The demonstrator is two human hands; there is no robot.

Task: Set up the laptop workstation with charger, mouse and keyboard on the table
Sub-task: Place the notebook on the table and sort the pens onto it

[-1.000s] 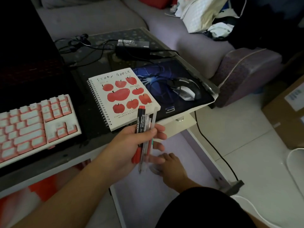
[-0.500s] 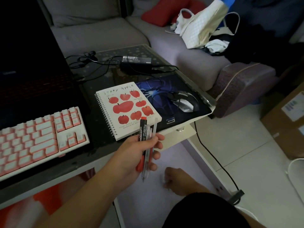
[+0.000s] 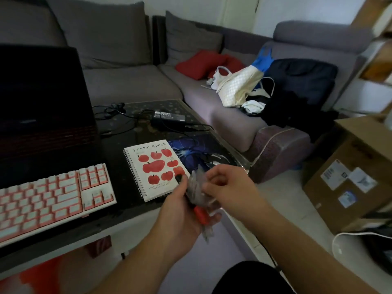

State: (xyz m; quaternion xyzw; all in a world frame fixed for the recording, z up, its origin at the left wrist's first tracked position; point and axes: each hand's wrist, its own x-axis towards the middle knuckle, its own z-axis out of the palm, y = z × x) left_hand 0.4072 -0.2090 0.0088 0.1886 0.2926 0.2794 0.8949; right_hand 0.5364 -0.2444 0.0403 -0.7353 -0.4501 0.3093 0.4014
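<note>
Reading from the left, the laptop (image 3: 42,102) stands open with a dark screen at the far left of the table (image 3: 127,200), and the pink and white keyboard (image 3: 48,200) lies flat in front of it near the table's edge; I judge the keyboard rigid and fairly light, best lifted by both short ends rather than by the keys. Farther back and to the right, the charger (image 3: 169,118) rests on the glass with its cables trailing, a dense brick to take by the body, not the limp cord. The apple notebook (image 3: 157,168) lies beside the mouse pad (image 3: 191,149), where the mouse is hidden behind the hands. The left hand (image 3: 180,221) curls round a bundle of pens (image 3: 199,206), thin, smooth and likely to slip. The right hand (image 3: 229,185) is bent at the bundle's top, seemingly pinching one pen, though blur leaves this uncertain.
</note>
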